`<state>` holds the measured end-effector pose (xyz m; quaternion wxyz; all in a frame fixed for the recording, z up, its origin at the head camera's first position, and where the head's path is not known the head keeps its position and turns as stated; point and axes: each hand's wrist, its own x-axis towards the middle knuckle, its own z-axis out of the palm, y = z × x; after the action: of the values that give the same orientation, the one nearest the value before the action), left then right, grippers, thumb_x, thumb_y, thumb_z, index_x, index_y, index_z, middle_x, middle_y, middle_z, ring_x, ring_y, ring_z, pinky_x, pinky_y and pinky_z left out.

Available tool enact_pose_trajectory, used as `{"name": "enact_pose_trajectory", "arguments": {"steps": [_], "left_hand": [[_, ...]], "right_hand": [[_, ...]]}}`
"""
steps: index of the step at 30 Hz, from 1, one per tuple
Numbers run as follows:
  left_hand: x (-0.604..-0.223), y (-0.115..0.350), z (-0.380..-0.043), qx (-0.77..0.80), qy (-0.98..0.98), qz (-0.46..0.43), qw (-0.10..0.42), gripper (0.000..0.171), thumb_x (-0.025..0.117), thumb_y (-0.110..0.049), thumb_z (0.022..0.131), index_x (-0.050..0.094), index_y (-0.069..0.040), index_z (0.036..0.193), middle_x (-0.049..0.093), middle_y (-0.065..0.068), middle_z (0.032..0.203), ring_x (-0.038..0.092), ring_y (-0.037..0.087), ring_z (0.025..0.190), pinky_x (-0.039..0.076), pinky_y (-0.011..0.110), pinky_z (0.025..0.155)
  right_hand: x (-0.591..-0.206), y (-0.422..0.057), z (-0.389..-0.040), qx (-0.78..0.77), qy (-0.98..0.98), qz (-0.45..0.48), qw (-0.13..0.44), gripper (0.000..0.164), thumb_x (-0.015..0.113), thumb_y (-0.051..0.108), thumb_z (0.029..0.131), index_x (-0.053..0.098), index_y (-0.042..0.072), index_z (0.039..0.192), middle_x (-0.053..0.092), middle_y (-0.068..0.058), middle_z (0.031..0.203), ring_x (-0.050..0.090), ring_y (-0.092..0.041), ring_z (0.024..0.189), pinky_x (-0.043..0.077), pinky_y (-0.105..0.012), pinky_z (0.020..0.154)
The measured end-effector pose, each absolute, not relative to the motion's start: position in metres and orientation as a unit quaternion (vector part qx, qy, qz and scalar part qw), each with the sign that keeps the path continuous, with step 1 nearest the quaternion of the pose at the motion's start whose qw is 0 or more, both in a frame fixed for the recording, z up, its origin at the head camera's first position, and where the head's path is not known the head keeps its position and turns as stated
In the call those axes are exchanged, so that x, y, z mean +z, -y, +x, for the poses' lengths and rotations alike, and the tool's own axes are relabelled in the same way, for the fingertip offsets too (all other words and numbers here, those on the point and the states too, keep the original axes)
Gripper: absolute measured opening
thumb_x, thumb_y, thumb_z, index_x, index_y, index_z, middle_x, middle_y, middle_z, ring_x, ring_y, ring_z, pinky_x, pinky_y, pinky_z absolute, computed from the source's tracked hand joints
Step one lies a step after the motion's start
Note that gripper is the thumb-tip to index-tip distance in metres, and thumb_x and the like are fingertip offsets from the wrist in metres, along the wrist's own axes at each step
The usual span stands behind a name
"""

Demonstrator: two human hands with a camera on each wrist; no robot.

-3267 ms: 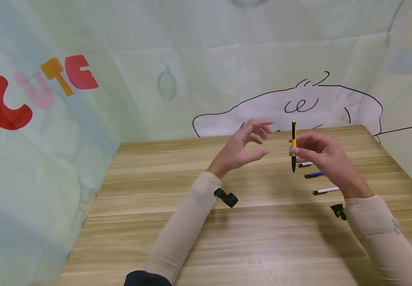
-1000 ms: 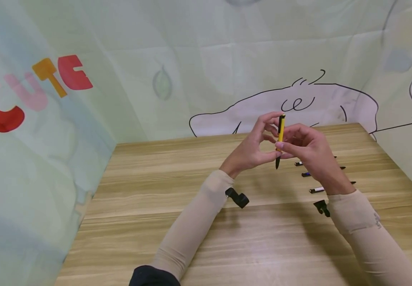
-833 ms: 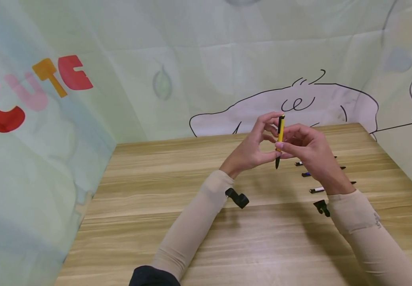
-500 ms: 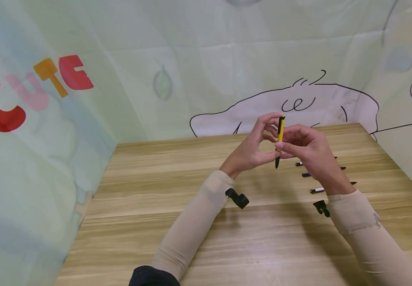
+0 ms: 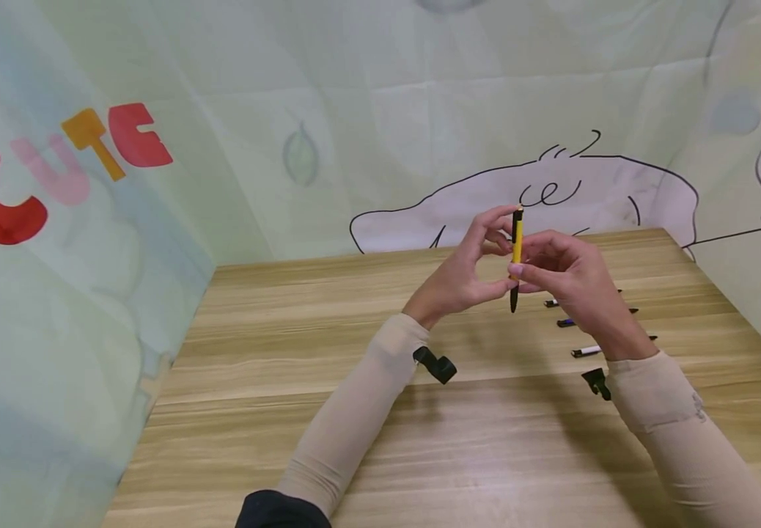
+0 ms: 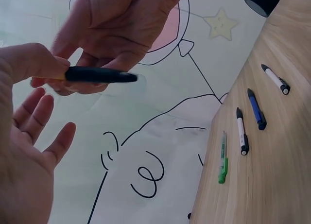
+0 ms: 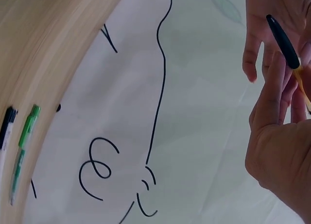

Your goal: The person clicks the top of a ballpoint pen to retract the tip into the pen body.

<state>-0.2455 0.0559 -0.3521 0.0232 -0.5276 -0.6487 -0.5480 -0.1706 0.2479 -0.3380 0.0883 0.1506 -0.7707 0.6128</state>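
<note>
A yellow ballpoint pen (image 5: 517, 246) with a black clip and black grip is held nearly upright above the table, tip down. My right hand (image 5: 568, 271) pinches its middle between thumb and fingers. From the other side my left hand (image 5: 456, 275) meets it, thumb at the lower barrel and index fingertip by the top end. In the left wrist view the pen's black grip (image 6: 99, 75) sticks out past the left thumb, and the remaining left fingers are spread apart. The right wrist view shows both hands together around the pen (image 7: 284, 42), partly cut off by the frame edge.
On the wooden table (image 5: 288, 345) to the right lie a white pen (image 5: 585, 352), a blue pen (image 5: 567, 323) and another white pen (image 5: 550, 302), partly behind the right hand. A green pen (image 6: 222, 161) lies beside them. A printed cloth (image 5: 255, 110) stands behind.
My left hand has come right to meet the pen, and my right hand has brought the pen slightly left. Within the last half second the pen has turned a little more upright.
</note>
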Motion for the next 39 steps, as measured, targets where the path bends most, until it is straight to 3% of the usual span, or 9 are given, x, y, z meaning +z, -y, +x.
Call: {"name": "enact_pose_trajectory", "arguments": {"steps": [5,9,18,28,39], "left_hand": [[-0.342,-0.045,-0.236,-0.550,0.660,-0.511,0.023,0.084,0.071,0.010,0.085,0.026,-0.005,0.153,0.043,0.017,0.135,0.053,0.028,0.115,0.045,0.035,0.110],[-0.333,-0.031,-0.226,-0.545,0.673,-0.500,0.027,0.073,0.069,0.010,0.085,0.034,-0.001,0.149,0.044,0.018,0.137,0.053,0.025,0.114,0.045,0.034,0.110],[-0.356,0.002,-0.244,-0.535,0.684,-0.494,0.052,0.066,0.069,0.006,0.086,0.045,-0.006,0.147,0.046,0.010,0.140,0.051,0.022,0.115,0.049,0.045,0.105],[-0.364,0.042,-0.244,-0.535,0.697,-0.474,0.057,0.068,0.067,0.010,0.087,0.047,-0.014,0.147,0.050,0.003,0.132,0.051,0.019,0.114,0.049,0.046,0.105],[-0.371,0.073,-0.241,-0.540,0.708,-0.451,0.065,0.067,0.067,0.013,0.086,0.049,-0.012,0.145,0.052,0.004,0.130,0.052,0.022,0.113,0.049,0.042,0.105]], "right_hand": [[-0.335,-0.252,-0.168,0.569,0.805,0.149,0.078,0.026,0.075,0.013,0.093,0.069,0.005,0.117,0.069,-0.005,0.107,0.069,-0.019,0.087,0.063,-0.033,0.071],[-0.336,-0.257,-0.164,0.549,0.820,0.149,0.072,0.025,0.076,0.013,0.092,0.070,0.005,0.115,0.070,-0.005,0.105,0.068,-0.020,0.088,0.063,-0.033,0.071],[-0.338,-0.267,-0.153,0.485,0.863,0.119,0.070,0.018,0.076,0.027,0.093,0.074,0.015,0.107,0.069,0.000,0.106,0.063,-0.017,0.096,0.055,-0.022,0.077],[-0.344,-0.283,-0.144,0.471,0.873,0.114,0.060,0.015,0.076,0.021,0.093,0.074,0.016,0.107,0.071,0.000,0.104,0.065,-0.016,0.091,0.057,-0.023,0.074],[-0.359,-0.306,-0.135,0.421,0.897,0.116,0.072,0.021,0.079,0.013,0.090,0.076,0.018,0.110,0.072,0.003,0.100,0.064,-0.010,0.089,0.053,-0.017,0.074]]}}
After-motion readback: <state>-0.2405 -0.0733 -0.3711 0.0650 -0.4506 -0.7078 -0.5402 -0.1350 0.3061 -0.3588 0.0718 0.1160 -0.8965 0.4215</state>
